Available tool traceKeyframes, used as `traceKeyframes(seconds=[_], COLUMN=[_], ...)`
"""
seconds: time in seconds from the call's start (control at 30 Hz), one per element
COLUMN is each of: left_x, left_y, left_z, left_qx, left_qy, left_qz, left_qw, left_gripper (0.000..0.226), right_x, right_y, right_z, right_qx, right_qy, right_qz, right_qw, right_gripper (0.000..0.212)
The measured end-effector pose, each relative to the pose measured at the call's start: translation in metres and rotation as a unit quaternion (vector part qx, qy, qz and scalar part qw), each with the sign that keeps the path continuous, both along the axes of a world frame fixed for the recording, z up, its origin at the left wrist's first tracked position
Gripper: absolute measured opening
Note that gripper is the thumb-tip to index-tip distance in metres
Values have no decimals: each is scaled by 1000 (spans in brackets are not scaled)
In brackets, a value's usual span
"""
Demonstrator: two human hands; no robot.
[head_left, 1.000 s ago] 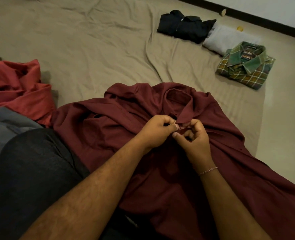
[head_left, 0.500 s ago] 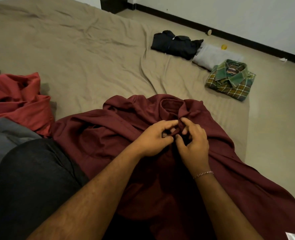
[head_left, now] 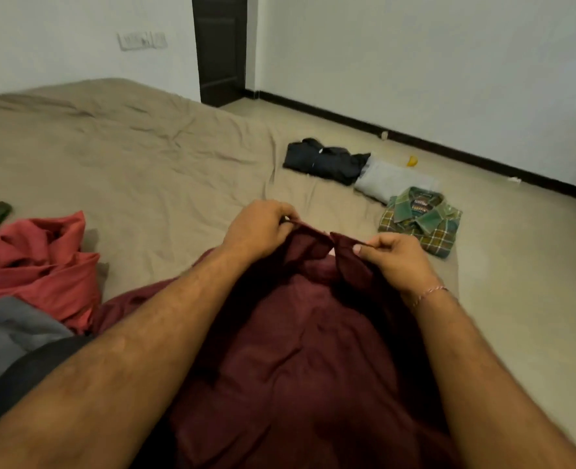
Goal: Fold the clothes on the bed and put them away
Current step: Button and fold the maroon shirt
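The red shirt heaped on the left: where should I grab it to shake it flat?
Take the red shirt by its raised top edge, reaching in from above and the right. It is bunched, its near side runs under the grey garment, and no collar shows.

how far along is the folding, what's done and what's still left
Done: three folded pieces lie in a row on the bed, a dark shirt, a grey one and a plaid shirt. In hand: left hand and right hand pinch the maroon shirt near its collar. Left: the red garment and grey garment, unfolded. Nothing put away.
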State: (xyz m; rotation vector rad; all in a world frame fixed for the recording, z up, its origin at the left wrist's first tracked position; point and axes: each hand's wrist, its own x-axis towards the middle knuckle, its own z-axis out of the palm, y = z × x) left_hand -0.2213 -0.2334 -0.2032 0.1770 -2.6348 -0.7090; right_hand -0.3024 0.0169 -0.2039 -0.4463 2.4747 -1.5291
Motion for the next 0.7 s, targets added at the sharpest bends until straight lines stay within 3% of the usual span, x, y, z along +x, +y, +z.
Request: traceKeyframes(seconds=[0.13,0.23,0.3,0.43,0.57,0.7], left_x=[-5,38,74,116,115,115], left_y=[12,35,51,74,84,94], left_z=[36,9,-26,-60,-56,-68], left_qx=[13,9,43,66,15,4], left_qy=[108,150,169,175,197,227], left_qz=[-8,-29,-32,-73,-109,-116], left_qw=[994,988,984,980,974,967], left_gripper=[21,17,19,22,19,13], right_x=[-9,40,75,134,153,151], right_y=[-3,11,24,38,43,47], right_z=[34,22,-4,-43,-52,-49], right_qx=[40,151,158,-14,-85,-215], right_qy=[148,184,133,-46,-73,-149], right_qz=[-60,-79,-70,-12,-14,-8], right_qw=[986,968,976,999,994,965], right_gripper=[9,14,22,24,45,24])
